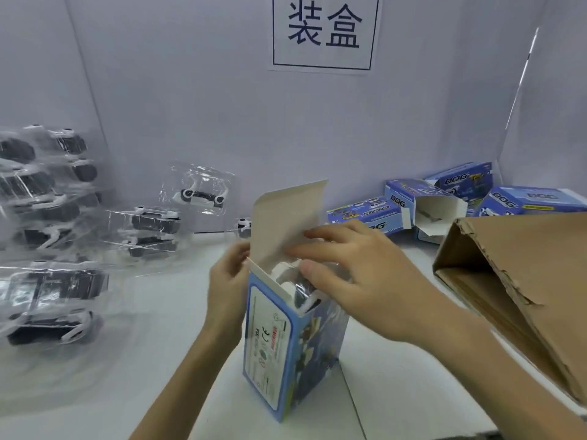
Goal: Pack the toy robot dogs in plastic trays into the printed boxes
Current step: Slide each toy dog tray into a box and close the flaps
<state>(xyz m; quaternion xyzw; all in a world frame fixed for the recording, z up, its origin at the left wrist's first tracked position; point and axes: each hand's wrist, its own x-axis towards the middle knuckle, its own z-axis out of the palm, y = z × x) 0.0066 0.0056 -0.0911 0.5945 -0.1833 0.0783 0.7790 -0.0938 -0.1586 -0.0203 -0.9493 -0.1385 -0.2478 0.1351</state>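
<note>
Blue printed box (287,347), upright, top flap up, trayed toy dog (309,301) inside.

Wall sign (322,30) reads "装盒" inside a black frame. Blue boxes (521,201), back right: "DOG". Upright box (270,344), side panel: "CE" mark, red "WARNING"; finer print illegible.

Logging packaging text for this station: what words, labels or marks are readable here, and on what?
"装盒": paper sign on the back wall.
"DOG": printed boxes lying at right.
"CE": side panel of the upright box.
Fine print on that panel and smaller words on the lying boxes: too blurred to read.
</note>
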